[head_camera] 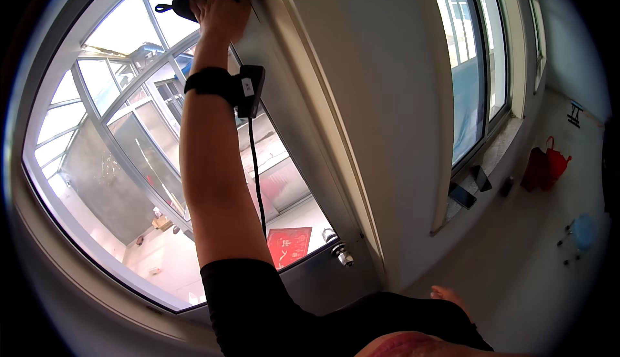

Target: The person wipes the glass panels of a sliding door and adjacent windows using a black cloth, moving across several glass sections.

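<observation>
At the top of the view my left hand (223, 13) is raised, its fingers spread over a black cloth (184, 2) with a small hanging loop. The cloth lies against the upper part of a glazed metal door (310, 173), and its far side is cut off by the picture's edge. Around my left wrist a black strap holds a small black device (251, 90) with a cable running down. My right hand (445, 295) hangs low beside my body, mostly hidden behind my dark shirt; what it holds, if anything, cannot be told.
A metal door knob (343, 255) sits low on the door. Right of it, a window sill (503, 134) carries two phones (462, 196). Beyond, on the floor, are a red bag (557, 165), a dark bag (535, 168) and a blue stool (583, 231). A red mat (290, 245) shows through the glass.
</observation>
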A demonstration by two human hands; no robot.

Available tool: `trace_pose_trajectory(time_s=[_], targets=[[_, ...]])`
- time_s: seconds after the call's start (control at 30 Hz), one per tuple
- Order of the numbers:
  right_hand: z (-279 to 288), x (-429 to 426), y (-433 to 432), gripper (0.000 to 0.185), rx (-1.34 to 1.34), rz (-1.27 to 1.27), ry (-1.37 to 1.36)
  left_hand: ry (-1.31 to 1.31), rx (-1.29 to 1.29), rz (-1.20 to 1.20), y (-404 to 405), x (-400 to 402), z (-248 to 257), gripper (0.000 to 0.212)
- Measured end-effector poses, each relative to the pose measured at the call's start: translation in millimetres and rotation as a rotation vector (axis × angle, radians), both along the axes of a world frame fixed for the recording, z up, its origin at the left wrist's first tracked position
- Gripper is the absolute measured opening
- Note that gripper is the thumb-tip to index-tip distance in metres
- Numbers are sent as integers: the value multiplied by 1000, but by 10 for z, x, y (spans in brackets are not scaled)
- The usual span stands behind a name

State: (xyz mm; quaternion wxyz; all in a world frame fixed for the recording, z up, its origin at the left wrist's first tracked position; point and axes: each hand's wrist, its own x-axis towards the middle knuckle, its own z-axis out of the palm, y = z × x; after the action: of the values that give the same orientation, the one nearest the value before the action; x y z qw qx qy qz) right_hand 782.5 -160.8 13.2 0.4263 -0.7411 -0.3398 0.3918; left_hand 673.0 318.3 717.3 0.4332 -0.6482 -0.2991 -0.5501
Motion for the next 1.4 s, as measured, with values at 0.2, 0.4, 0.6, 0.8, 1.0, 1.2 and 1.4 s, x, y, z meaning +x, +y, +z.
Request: trace_pose_trajectory(time_s=[0.2, 0.4, 0.6, 0.8, 1.0, 1.2, 1.4], targets=[[-458, 52, -182, 55, 27, -114, 104, 97, 249, -238, -65, -15, -380, 66], [-501, 176, -260, 53, 93, -46, 14, 166, 0, -378, -429, -199, -1386, 59], [-29, 135, 154, 55, -36, -98, -109, 359, -64, -303, -507, -440, -1795, 62], [-335, 50, 41, 57, 17, -115, -75, 257, 137, -227, -347, -329, -896, 67], [110, -430, -312, 59, -20, -340, 108, -117, -199, -721, -171, 165, 472, 75], [30, -626, -655, 56, -74, -524, 152, -101, -24, -846, -210, 253, 706, 85], [-78, -576, -764, 54, -207, -512, 82, 24, -728, -1624, -594, 550, -274, 76]])
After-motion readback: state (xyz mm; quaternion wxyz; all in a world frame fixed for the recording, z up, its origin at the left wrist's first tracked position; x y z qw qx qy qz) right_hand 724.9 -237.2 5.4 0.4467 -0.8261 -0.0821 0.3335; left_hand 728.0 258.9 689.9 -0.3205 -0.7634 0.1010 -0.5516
